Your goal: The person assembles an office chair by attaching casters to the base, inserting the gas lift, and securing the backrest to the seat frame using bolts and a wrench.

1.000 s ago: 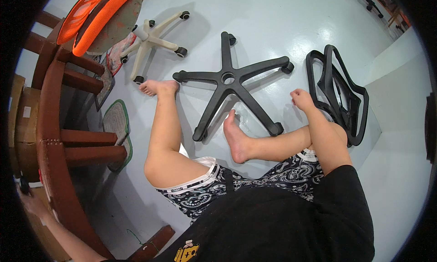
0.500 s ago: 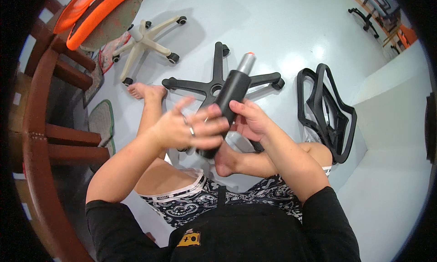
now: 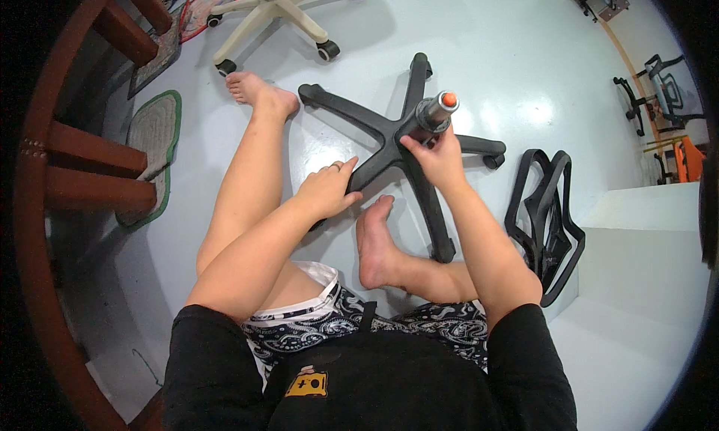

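"Spreading beneath the left grip (image 3: 326, 190) and the right grip (image 3: 442, 158), that pale, shiny floor (image 3: 494, 26) is the biggest thing I can see. What comes after it?"

"The black base (image 3: 392, 139), five legs out flat. Its hub sits just beside the right grip, and one leg runs back under the left grip."

"And that cream base (image 3: 283, 8)?"

"Well beyond the left grip, on black wheels, partly out of sight from here."

"I see a hollow black frame (image 3: 533, 206) too."

"Yes, right of the right grip and well apart from it, near the pale wall."

"Where's the cylinder (image 3: 430, 119)?"

"In the right grip, rising from the hub. Its lower end is hidden, so I can't tell how deep it sits."

"How are the grips set?"

"Right one's clamped around the cylinder. Left one's closed over that leg, thumb on one side, fingers on the other."

"Anything tiny?"

"An orange tip (image 3: 449, 99) atop the cylinder, just above the right grip, and a ring (image 3: 336, 167) on a left finger."
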